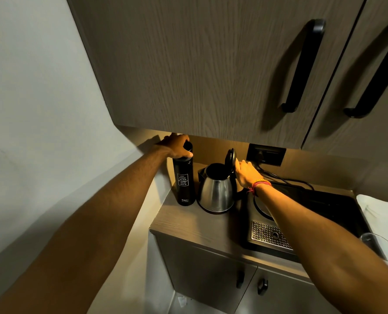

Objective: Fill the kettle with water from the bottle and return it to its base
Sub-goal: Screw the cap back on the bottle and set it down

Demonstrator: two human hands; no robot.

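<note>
A tall black bottle with white lettering stands upright at the back left of the counter. My left hand is wrapped around its cap. Just right of it sits a steel kettle on the counter, its black lid flipped up and the mouth open. My right hand grips the kettle's handle on the right side, hiding it. The round kettle base lies on a black tray to the right, partly under my forearm.
A black tray with a perforated metal drip grate fills the counter's right part. A wall socket with a cable is behind it. A glass stands at the right edge. Upper cabinets hang low overhead.
</note>
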